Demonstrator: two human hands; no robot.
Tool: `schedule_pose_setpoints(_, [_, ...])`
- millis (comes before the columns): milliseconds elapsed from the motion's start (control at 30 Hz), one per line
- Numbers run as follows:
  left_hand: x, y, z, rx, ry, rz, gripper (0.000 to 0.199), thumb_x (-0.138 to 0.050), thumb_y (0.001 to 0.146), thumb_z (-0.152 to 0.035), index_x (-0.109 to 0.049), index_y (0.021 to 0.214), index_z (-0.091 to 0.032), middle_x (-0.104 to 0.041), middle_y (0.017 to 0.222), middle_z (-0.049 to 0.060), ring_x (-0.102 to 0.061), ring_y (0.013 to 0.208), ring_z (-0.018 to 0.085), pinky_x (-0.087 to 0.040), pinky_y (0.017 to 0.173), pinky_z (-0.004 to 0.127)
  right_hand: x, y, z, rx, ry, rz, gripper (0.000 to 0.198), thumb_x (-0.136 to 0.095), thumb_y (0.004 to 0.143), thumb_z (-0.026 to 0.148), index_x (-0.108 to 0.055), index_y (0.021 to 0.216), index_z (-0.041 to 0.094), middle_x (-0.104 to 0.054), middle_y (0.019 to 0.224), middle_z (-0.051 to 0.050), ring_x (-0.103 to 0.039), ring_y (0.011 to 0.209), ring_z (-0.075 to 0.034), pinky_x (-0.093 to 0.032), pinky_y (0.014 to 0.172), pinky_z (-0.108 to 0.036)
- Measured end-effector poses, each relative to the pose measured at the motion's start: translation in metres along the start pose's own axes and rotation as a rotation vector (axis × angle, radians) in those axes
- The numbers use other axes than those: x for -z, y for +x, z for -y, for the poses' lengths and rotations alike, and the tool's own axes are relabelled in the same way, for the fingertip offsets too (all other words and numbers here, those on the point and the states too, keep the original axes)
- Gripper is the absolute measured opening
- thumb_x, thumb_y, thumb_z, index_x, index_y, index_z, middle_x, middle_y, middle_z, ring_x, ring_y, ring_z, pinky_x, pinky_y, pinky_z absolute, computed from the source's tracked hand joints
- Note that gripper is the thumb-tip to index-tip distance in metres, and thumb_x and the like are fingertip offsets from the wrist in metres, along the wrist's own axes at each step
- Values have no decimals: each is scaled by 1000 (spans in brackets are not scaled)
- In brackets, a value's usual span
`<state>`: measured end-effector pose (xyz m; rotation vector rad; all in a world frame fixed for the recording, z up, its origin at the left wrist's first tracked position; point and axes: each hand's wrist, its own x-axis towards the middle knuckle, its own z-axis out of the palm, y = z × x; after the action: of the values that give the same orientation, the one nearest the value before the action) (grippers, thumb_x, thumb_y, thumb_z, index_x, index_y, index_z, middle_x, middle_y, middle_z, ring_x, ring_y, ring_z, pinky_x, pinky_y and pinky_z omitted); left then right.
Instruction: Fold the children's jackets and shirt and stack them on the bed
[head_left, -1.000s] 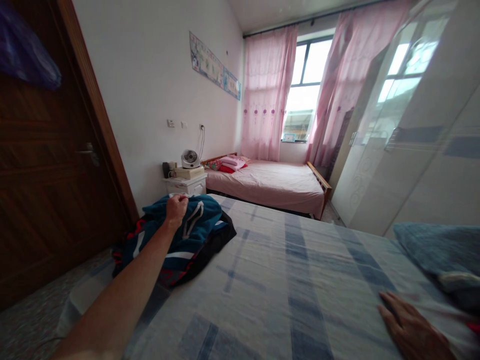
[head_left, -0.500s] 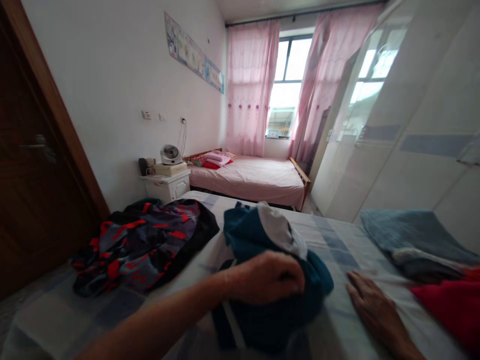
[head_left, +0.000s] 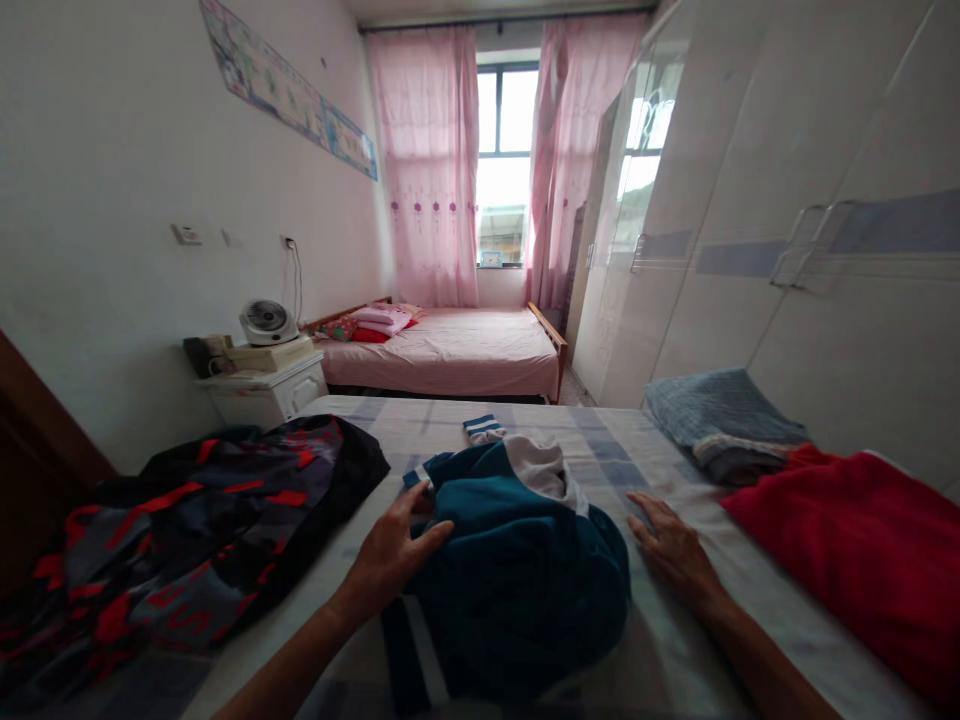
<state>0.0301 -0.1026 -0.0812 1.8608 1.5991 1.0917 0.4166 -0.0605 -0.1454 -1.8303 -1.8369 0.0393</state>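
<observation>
A teal jacket [head_left: 517, 540] with white stripes and a pale lining lies bunched on the bed [head_left: 600, 450] in front of me. At its left edge rests my left hand [head_left: 397, 545], thumb and fingers apart, touching the cloth near a striped cuff. To the right of the jacket my right hand [head_left: 671, 545] lies on the sheet with its fingers spread and nothing in it. The underside of the jacket is hidden.
A black, grey and red patterned garment [head_left: 202, 540] lies at left. On the right are a folded blue-grey cloth [head_left: 724, 410] and a red garment [head_left: 855, 540]. Beyond stand a nightstand [head_left: 277, 390] with a fan [head_left: 268, 322], a pink bed [head_left: 465, 350] and a white wardrobe [head_left: 750, 200].
My left hand has moved from the top of the jacket to its left edge and opened. My right hand stays flat on the sheet. The view has turned to the right.
</observation>
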Motion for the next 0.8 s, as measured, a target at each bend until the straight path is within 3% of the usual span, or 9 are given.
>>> schedule_pose_setpoints(67, [-4, -1, -5, 21, -59, 73, 36, -59, 76, -35, -65, 108, -18, -68, 99, 9, -62, 93, 27, -46, 83, 35, 13, 1, 13, -38, 91, -24, 48, -35, 83, 36, -56, 118, 13, -59, 124, -13, -54, 116, -25, -41, 99, -42])
schedule_pose_setpoints(133, [-9, -1, -21, -20, -107, 65, 25, -57, 77, -28, -69, 96, -18, -69, 92, 8, -62, 87, 24, -46, 78, 31, 33, -2, 41, -31, 157, -35, 51, -35, 83, 40, -55, 120, 11, -58, 124, -15, -55, 114, -26, -43, 96, -43])
schedule_pose_setpoints(200, [-14, 0, -46, -43, -189, 61, 21, -55, 78, -26, -69, 91, -18, -69, 85, 6, -62, 80, 21, -46, 72, 29, 53, -12, 79, 108, 207, 10, 51, -39, 84, 42, -51, 124, 15, -56, 127, -13, -55, 114, -26, -44, 95, -42])
schedule_pose_setpoints(300, [-19, 4, -89, -86, -344, 91, 19, -52, 81, -27, -67, 88, -18, -67, 77, 2, -60, 72, 18, -46, 66, 25, 68, -32, 137, 449, 180, 104, 57, -56, 76, 42, -48, 128, 21, -53, 131, -9, -49, 119, -26, -40, 99, -42])
schedule_pose_setpoints(400, [-25, 1, -122, -216, -397, 168, 19, -53, 81, -23, -67, 91, -18, -68, 83, 2, -61, 75, 17, -46, 70, 25, 65, -40, 161, 535, 133, 59, 36, -52, 76, 36, -59, 105, 17, -65, 109, -12, -57, 105, -28, -42, 92, -44])
schedule_pose_setpoints(500, [-24, -5, -128, -366, -311, 208, 26, -56, 80, -20, -66, 104, -21, -67, 99, 3, -60, 89, 19, -45, 81, 27, 68, -24, 132, 283, 189, -28, 29, -39, 81, 36, -59, 93, 19, -68, 84, -8, -63, 80, -24, -48, 74, -37])
schedule_pose_setpoints(600, [-16, 0, -102, -382, -188, 112, 28, -54, 82, -21, -63, 108, -22, -63, 111, 4, -57, 101, 20, -44, 87, 27, 80, 1, 67, -81, 176, -172, 40, -34, 81, 50, -56, 95, 19, -66, 79, -8, -63, 70, -25, -47, 62, -35])
schedule_pose_setpoints(700, [-9, 20, -58, -273, 115, 31, 30, -48, 85, -26, -59, 112, -19, -59, 115, 7, -55, 108, 19, -42, 94, 28, 84, 9, 7, -200, 94, -142, 43, -35, 78, 48, -57, 96, 16, -65, 89, -14, -63, 77, -28, -48, 66, -38])
schedule_pose_setpoints(800, [-11, 45, -16, -173, 357, 52, 42, -49, 85, -33, -51, 124, -14, -53, 126, 12, -49, 118, 22, -37, 100, 34, 78, -10, -13, -276, 75, -177, 54, -42, 76, 43, -50, 116, 9, -59, 108, -18, -63, 88, -28, -51, 75, -39])
